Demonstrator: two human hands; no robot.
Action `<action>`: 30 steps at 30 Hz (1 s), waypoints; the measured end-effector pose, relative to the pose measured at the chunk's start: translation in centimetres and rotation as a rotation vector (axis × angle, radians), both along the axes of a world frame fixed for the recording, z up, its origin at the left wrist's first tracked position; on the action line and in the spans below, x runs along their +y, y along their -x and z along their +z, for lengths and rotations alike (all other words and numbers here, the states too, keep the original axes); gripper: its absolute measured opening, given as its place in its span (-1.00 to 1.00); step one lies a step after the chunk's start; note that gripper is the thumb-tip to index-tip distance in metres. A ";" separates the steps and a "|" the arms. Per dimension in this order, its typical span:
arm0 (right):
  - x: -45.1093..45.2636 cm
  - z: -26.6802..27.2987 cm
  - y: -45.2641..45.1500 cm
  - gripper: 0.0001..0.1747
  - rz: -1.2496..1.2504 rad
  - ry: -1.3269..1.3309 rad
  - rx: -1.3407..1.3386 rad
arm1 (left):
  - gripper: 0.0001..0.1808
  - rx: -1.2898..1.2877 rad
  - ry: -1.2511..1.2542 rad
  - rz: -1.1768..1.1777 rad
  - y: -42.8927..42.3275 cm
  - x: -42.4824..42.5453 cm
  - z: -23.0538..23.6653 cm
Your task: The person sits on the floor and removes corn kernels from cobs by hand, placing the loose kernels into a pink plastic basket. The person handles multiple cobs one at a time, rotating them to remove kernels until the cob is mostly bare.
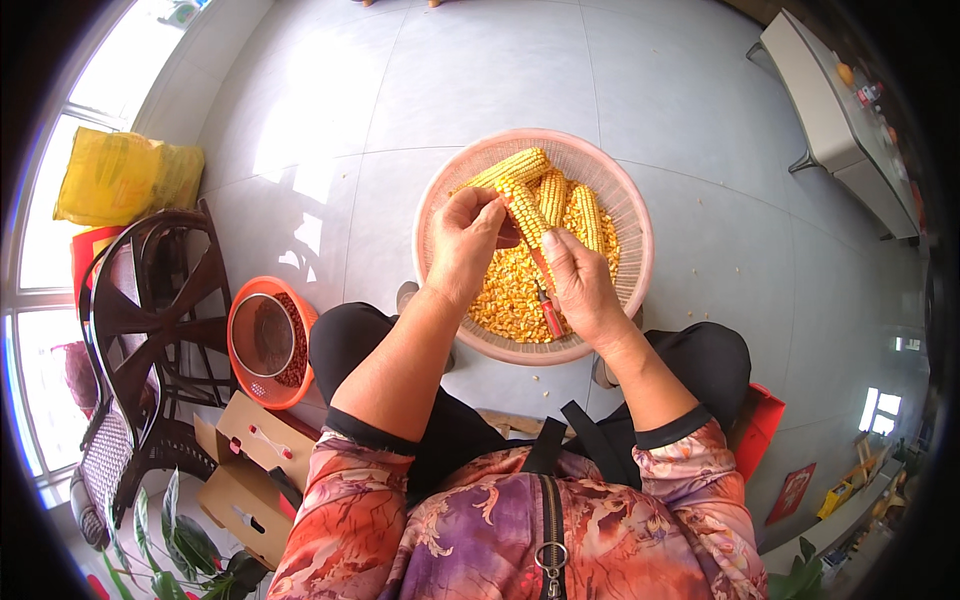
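An ear of yellow corn (525,211), with a dark reddish strip bare of kernels along its side, is tilted over a pink plastic basket (637,225). My right hand (583,281) grips its lower end, thumb on top. Near the upper end is my left hand (469,236), its thumb and fingertips drawn together at the ear; whether they grip it is hidden. Beneath my hands the basket bears loose kernels (502,300) and several whole ears (587,214). A tool with a red handle (551,319), perhaps a screwdriver, rests on the kernels beside my right hand.
On my left stand an orange basket (311,315) with red kernels or beans and a round sieve (262,335), a dark chair (142,315) and an open cardboard box (244,499). A white cabinet (817,97) stands far right. Stray kernels dot the tiled floor.
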State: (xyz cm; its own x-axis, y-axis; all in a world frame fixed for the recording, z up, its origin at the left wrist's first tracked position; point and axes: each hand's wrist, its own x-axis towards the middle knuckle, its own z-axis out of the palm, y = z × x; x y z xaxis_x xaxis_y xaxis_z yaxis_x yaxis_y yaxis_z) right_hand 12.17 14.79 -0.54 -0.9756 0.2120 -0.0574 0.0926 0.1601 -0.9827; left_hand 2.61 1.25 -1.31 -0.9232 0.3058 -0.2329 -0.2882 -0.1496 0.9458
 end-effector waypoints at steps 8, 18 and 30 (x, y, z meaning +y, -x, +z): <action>0.0 0.0 -0.1 -0.61 -0.053 -0.277 0.027 | -0.75 -0.075 0.015 -0.042 -0.9 0.5 -0.1; -2.0 -0.7 -0.1 -0.62 -0.081 -0.175 0.028 | -0.69 -0.035 -0.099 -0.062 -2.2 2.0 -0.8; -3.4 -1.6 -0.6 -0.67 -0.141 -0.193 0.031 | -0.60 0.001 -0.058 0.054 -2.0 1.9 -3.3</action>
State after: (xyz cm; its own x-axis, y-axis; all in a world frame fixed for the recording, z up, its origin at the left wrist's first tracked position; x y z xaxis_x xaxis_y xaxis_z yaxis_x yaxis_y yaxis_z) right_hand 12.74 11.39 -2.11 -0.9363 0.3501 0.0270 0.0975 0.3329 -0.9379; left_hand 4.61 3.10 -4.60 -0.9390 0.2683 -0.2151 -0.2771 -0.2196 0.9354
